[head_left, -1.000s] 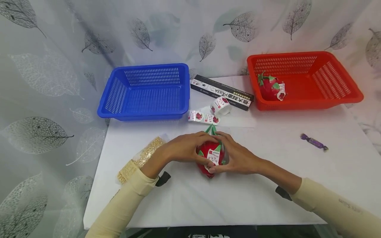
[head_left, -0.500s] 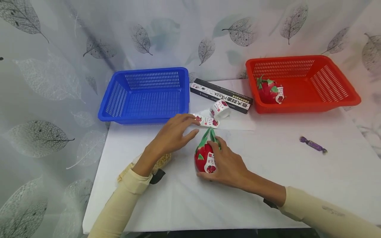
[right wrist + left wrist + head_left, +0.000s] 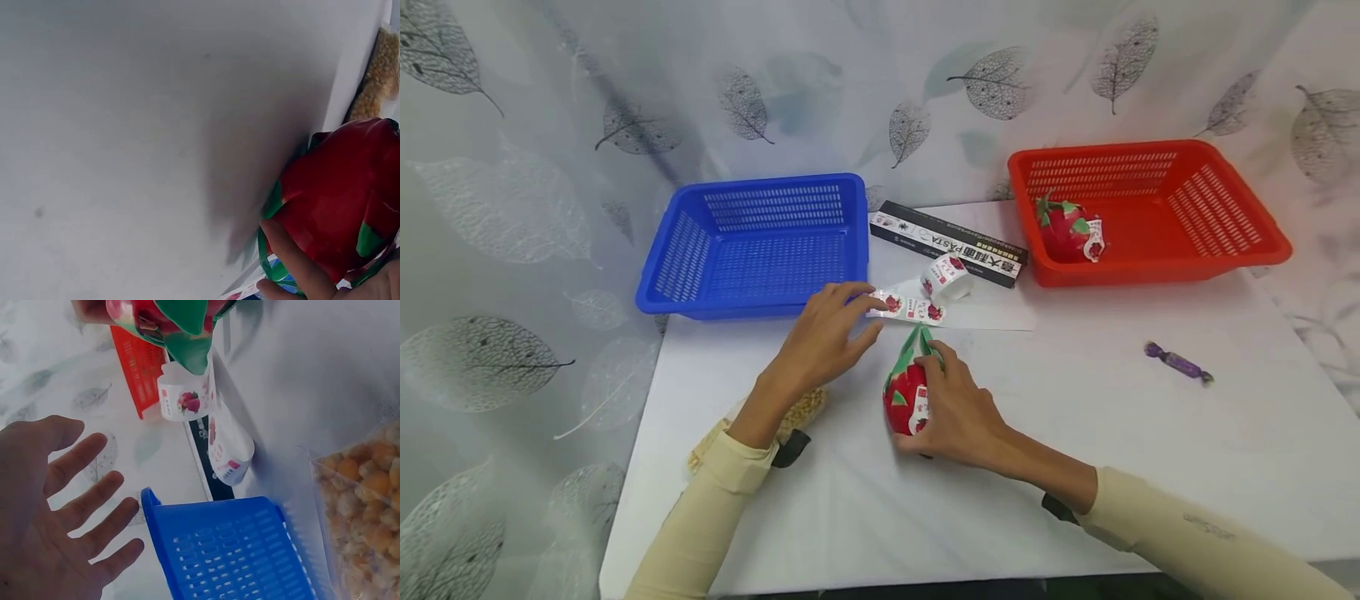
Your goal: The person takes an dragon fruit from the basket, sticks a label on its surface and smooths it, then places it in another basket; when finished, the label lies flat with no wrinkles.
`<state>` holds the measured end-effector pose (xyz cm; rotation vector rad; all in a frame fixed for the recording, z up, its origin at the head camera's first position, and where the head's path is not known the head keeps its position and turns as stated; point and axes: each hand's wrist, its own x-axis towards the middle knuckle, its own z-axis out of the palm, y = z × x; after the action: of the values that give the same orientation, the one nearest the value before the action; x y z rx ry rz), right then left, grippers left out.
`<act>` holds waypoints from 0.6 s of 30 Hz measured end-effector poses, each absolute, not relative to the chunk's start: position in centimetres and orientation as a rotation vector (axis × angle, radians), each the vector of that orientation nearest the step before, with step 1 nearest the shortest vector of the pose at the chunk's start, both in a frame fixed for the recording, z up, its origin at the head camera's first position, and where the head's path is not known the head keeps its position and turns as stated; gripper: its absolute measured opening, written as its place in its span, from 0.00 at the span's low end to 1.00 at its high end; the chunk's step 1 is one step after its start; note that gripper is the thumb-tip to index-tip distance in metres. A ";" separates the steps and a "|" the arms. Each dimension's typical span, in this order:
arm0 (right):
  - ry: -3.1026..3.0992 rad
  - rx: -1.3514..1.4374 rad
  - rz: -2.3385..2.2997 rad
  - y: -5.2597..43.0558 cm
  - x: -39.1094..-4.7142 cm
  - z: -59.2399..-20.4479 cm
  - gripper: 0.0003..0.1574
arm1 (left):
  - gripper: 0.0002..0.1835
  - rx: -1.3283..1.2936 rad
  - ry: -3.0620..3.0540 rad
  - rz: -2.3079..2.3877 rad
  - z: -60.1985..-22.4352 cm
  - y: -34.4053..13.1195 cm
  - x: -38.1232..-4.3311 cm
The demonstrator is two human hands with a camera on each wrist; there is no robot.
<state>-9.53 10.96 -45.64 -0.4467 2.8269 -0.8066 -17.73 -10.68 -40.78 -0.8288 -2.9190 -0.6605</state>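
Observation:
A red dragon fruit with green scales and a white label stands at the middle of the table. My right hand grips it from the right, thumb at the lower end and fingers near the green top. In the right wrist view the dragon fruit fills the right side, its label hidden. My left hand hovers left of the fruit with fingers spread, holding nothing, its fingertips over the end of a label strip. Whether they touch the strip I cannot tell. The strip runs from a label roll.
A blue basket stands back left. Another dragon fruit lies in the red basket at back right. Between them lies a black pasta box. A purple wrapped candy lies right; a bag of corn kernels is under my left forearm.
My left hand has let go of the dragon fruit and moved up and left to the label strip. My right hand keeps its grip, now wrapped further over the fruit's label.

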 end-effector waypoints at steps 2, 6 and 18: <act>2.832 -0.447 -0.806 10.7 -9.7 -45.6 0.67 | 0.17 -0.821 -2.905 -0.659 -40.9 -10.7 -17.8; 2.818 -0.436 -0.818 10.3 -10.0 -45.4 0.66 | 0.17 -0.804 -2.897 -0.670 -41.0 -10.9 -18.0; 2.786 -0.492 -0.901 12.1 -9.9 -46.0 0.67 | 0.17 -0.765 -2.919 -0.655 -41.5 -11.5 -18.5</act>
<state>-9.93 12.09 -45.98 -0.4923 2.7858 -0.9014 -18.53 -11.46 -41.48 -0.7649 -2.9187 -0.6553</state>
